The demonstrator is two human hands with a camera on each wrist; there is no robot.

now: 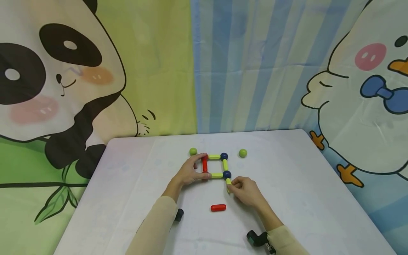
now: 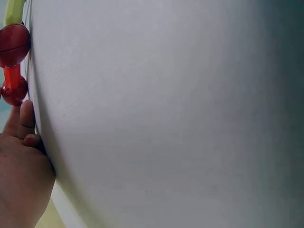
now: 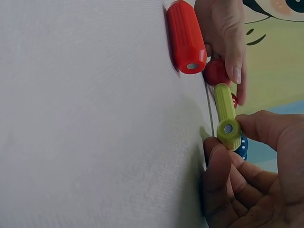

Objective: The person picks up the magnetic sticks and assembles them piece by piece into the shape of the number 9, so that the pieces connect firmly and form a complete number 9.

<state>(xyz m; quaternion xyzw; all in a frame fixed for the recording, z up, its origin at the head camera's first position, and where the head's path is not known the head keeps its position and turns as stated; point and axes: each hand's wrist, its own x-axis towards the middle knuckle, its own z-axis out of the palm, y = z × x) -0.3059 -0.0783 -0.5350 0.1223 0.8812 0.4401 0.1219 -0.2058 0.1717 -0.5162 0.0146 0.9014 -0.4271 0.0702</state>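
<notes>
On the table, magnetic rods and balls form a square. Its left side is a red rod [image 1: 204, 165] between two red balls; yellow-green rods make the other sides, with a far blue ball [image 1: 224, 156] and a near blue ball [image 1: 227, 175] at the right corners. My left hand [image 1: 187, 173] spans the red side, thumb at the near red ball [image 3: 217, 72] and fingers at the far one. Between thumb and fingers, my right hand [image 1: 246, 190] pinches a yellow-green rod [image 3: 229, 135] that extends toward me from the near blue ball. Its metal end faces the right wrist camera.
A loose red rod [image 1: 218, 208] lies nearer me, in front of the square. Two green balls rest farther back: one green ball [image 1: 193, 151] beyond my left hand, another green ball [image 1: 243, 153] to the right. Printed curtains [image 1: 248, 71] hang behind the white table [image 1: 296, 170].
</notes>
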